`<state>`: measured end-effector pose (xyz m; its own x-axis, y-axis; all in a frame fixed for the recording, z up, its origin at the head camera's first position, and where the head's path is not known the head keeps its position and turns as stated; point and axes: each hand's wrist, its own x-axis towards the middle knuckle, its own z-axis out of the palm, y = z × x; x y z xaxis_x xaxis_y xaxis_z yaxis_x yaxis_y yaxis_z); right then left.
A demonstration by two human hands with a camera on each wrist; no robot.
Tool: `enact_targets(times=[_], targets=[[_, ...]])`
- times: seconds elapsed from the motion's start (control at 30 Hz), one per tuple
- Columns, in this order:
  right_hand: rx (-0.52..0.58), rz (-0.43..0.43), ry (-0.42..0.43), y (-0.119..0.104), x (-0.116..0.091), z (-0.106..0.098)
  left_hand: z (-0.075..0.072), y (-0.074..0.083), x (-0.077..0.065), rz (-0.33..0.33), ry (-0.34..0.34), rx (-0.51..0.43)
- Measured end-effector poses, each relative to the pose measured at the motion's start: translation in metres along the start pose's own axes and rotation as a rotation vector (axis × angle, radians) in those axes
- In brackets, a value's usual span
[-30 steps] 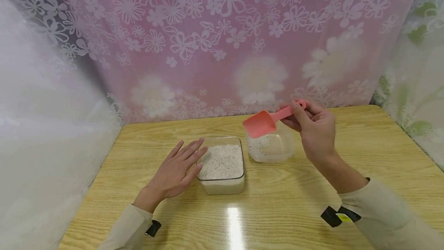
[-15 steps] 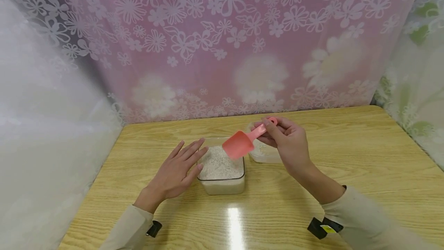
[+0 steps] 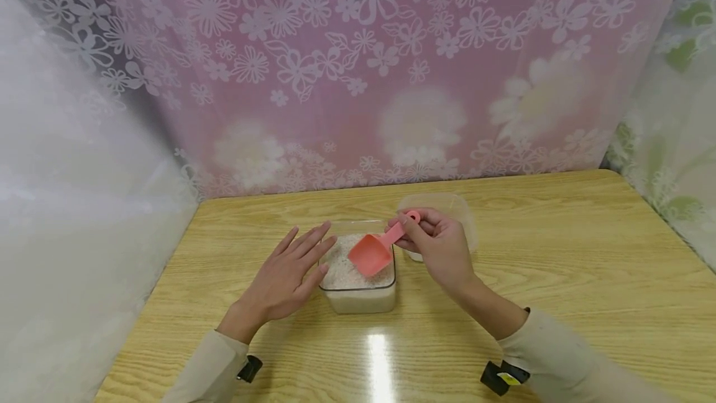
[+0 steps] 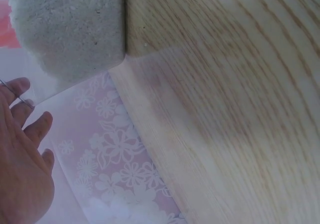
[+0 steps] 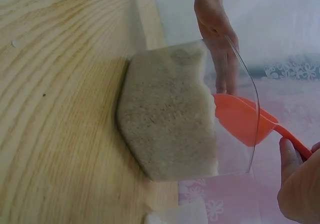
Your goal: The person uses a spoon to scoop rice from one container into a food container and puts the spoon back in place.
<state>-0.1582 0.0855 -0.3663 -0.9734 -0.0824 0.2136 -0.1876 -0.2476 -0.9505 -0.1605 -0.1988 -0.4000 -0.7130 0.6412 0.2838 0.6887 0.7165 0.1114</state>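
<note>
A clear square container (image 3: pixel 360 300) full of white rice (image 3: pixel 339 266) stands on the table. My left hand (image 3: pixel 285 275) rests with straight fingers against the container's left rim. Pinched by its handle in my right hand (image 3: pixel 444 254) is a pink scoop (image 3: pixel 370 255), its bowl over the rice and inside the rim. In the right wrist view the scoop (image 5: pixel 245 119) shows through the clear wall, its lower edge at the rice surface. The bowl appears to hold no rice. A second, shallower clear container (image 3: pixel 455 207) sits behind my right hand, which hides much of it.
The wood-grain table (image 3: pixel 559 254) ends at a pink floral curtain (image 3: pixel 347 111) along the back. Whitish sheets hang at the left and right sides. A few loose grains (image 5: pixel 44 94) lie on the table.
My right hand has carried the scoop left and down, from above the shallow container to the rice in the square one. The left hand has stayed in place.
</note>
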Motion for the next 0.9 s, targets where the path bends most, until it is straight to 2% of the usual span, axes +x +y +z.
enact_targets(times=[0.17, 0.53, 0.9], targets=[[-0.011, 0.041, -0.007, 0.004, -0.002, 0.004, 0.0, 0.0, 0.001, -0.003, -0.007, 0.011], [0.081, 0.174, -0.02, 0.007, -0.005, 0.014, -0.004, 0.0, 0.004, -0.01, -0.03, 0.067], [0.119, 0.271, -0.01, 0.008, -0.005, 0.013, -0.003, 0.001, 0.003, -0.019, -0.032, 0.07]])
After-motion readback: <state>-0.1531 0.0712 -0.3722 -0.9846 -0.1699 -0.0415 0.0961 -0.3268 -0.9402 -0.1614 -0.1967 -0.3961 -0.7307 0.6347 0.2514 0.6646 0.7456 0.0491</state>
